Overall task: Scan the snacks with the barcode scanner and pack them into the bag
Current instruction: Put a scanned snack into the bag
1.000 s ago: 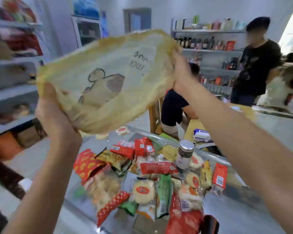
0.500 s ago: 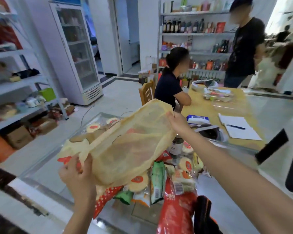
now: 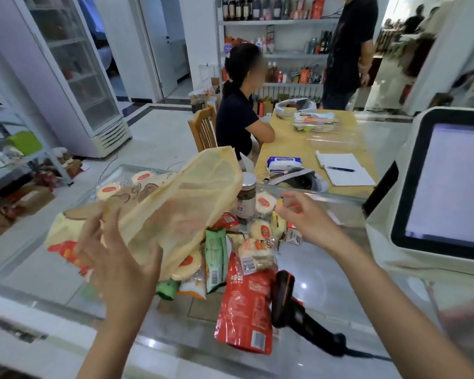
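A yellow see-through plastic bag (image 3: 175,209) lies draped over the pile of snacks (image 3: 257,242) on the glass counter (image 3: 326,272). My left hand (image 3: 115,255) is at the bag's near left end, palm against it, fingers spread. My right hand (image 3: 304,217) hovers open just right of the bag, above the round rice cakes, holding nothing. The black barcode scanner (image 3: 288,296) lies on the counter beside a large red pouch (image 3: 246,305). A green packet (image 3: 216,255) and a lidded jar (image 3: 246,198) poke out from the pile.
A white till screen (image 3: 446,187) stands at the right of the counter. Behind the counter is a wooden table (image 3: 293,149) with a notepad (image 3: 342,168), a seated person (image 3: 238,119) and a standing person (image 3: 345,50). A fridge (image 3: 74,72) and shelves stand at the left.
The bag came down from head height onto the snack pile. My right hand let go of its top edge and my left hand's fingers opened out.
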